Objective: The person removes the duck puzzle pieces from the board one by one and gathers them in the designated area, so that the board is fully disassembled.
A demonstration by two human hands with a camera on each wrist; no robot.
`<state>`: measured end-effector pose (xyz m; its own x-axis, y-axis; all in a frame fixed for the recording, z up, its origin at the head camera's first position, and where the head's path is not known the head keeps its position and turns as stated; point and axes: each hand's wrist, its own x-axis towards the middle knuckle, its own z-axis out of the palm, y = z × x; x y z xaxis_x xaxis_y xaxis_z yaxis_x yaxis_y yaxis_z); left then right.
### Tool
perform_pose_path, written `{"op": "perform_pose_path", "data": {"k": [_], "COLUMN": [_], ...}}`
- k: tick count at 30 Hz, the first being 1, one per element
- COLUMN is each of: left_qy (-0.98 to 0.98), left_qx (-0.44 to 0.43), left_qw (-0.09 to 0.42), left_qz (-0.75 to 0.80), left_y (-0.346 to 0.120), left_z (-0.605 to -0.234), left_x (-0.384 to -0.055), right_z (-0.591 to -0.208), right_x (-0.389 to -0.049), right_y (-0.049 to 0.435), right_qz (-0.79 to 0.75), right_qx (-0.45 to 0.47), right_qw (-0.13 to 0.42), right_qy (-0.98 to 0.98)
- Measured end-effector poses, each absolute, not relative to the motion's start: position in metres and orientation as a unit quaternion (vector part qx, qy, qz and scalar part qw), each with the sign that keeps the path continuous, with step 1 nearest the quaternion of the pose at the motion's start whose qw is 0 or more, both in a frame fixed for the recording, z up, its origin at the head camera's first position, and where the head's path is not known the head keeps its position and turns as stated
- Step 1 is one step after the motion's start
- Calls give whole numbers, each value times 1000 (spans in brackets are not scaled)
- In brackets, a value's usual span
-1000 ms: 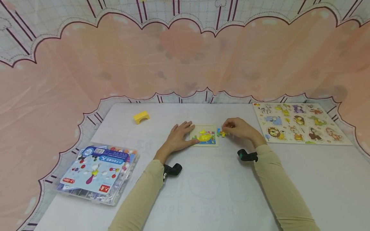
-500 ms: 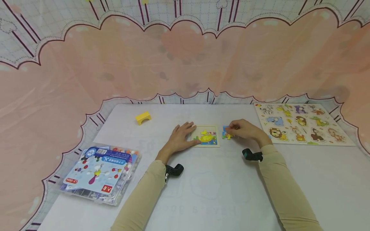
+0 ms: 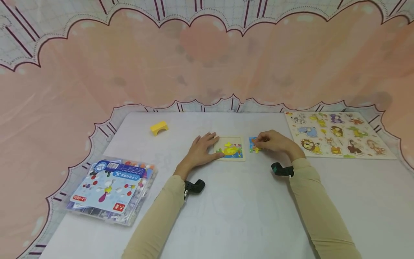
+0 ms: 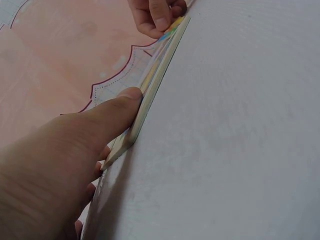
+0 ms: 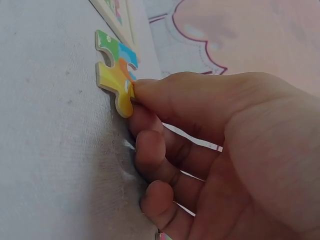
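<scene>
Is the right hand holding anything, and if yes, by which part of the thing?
The right hand pinches a jigsaw piece by its edge, close to the rounded yellow tab.

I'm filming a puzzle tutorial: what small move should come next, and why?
Probably the right hand should shift the puzzle piece left, over the far side of the frame: the piece is pinched beside it, that side shows a bare patch, and the left hand rests on the frame's edge.

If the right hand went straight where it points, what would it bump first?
The right hand would probably bump the little puzzle tray, its pinched puzzle piece touching first, though height is hard to judge.
</scene>
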<state>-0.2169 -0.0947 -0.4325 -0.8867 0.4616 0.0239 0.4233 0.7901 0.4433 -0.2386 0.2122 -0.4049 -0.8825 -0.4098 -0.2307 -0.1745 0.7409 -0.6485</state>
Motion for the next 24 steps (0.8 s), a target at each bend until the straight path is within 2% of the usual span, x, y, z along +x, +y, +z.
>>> {"op": "perform_pose_path", "data": {"k": [24], "left_qy": [946], "left_qx": [231], "left_qw": [37], "left_qz": [225], "left_y": [-93], "left_z": [-434], "left_x": [-218], "right_z": [-401], "right_x": [-236], "right_y": [203], "right_qz": [-324], "right_qx": [-165], "right_qw": [162], "right_qy": [917]}}
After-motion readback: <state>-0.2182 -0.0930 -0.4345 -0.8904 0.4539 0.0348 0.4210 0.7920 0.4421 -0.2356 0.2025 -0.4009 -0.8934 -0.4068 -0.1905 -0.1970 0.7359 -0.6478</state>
